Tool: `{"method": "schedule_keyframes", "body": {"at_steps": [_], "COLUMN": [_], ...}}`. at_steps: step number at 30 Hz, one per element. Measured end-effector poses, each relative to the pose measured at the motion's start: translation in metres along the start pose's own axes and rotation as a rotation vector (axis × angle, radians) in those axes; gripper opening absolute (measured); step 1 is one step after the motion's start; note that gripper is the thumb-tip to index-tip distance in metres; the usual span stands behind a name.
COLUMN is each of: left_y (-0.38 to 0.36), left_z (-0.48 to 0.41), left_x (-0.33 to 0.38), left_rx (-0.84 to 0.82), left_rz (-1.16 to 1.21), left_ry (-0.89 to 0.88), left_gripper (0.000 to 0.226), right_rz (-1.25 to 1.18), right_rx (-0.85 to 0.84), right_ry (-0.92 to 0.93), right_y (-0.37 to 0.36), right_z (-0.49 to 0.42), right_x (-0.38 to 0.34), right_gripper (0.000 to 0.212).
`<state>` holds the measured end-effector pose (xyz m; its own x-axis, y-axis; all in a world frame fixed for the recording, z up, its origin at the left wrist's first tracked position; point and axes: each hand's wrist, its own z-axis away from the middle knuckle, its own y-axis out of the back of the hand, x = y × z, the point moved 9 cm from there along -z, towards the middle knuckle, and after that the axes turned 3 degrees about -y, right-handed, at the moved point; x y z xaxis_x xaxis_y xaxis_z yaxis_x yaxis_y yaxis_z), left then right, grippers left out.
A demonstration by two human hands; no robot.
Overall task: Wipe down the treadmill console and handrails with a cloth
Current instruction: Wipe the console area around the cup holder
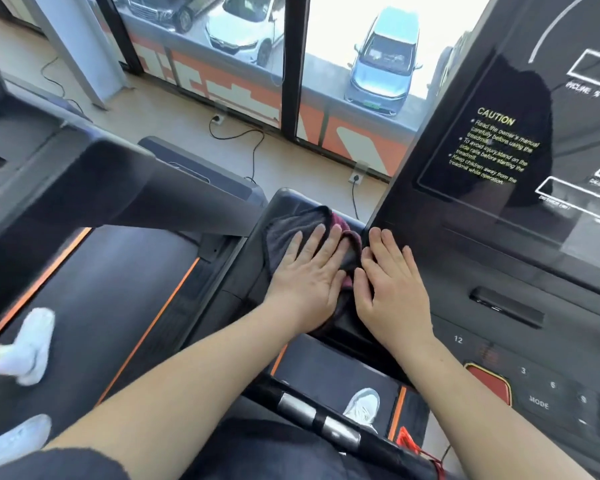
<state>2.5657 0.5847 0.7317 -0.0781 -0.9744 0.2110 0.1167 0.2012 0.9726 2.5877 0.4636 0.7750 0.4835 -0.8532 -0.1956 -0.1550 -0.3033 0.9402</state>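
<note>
A dark grey cloth (286,230) with a maroon edge lies on the black left handrail (284,202) beside the treadmill console (499,209). My left hand (309,271) presses flat on the cloth, fingers spread and pointing forward. My right hand (392,285) rests flat just to its right, at the seam where the handrail meets the console, its thumb touching the cloth's bunched edge. The console's glossy screen shows a yellow caution label (496,147) and its button panel (534,389) lies lower right.
A neighbouring treadmill (94,271) with orange stripes is to the left, with another person's white-socked feet (32,344) on it. Power cables (253,147) trail across the floor by the windows. A red safety clip (407,441) hangs near the lower handlebar with metal sensors (319,417).
</note>
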Motion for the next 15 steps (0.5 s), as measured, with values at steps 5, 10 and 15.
{"method": "schedule_keyframes", "body": {"at_steps": [5, 10, 15], "left_y": [-0.02, -0.008, 0.003], "left_z": [0.086, 0.039, 0.0], "left_x": [-0.001, -0.011, -0.009], "left_rx": [-0.025, -0.038, 0.008], "left_rz": [-0.07, -0.077, -0.058], "left_ry": [-0.172, -0.216, 0.042], "left_gripper": [0.065, 0.064, 0.064], "right_rz": [-0.008, -0.005, 0.014], "right_rx": [0.008, 0.017, -0.01], "right_ry": [0.02, 0.018, 0.02], "right_y": [0.002, 0.001, 0.002], "right_z": [0.001, 0.001, 0.002], "right_x": [0.001, 0.0, -0.001], "right_gripper": [0.042, 0.043, 0.043]}}
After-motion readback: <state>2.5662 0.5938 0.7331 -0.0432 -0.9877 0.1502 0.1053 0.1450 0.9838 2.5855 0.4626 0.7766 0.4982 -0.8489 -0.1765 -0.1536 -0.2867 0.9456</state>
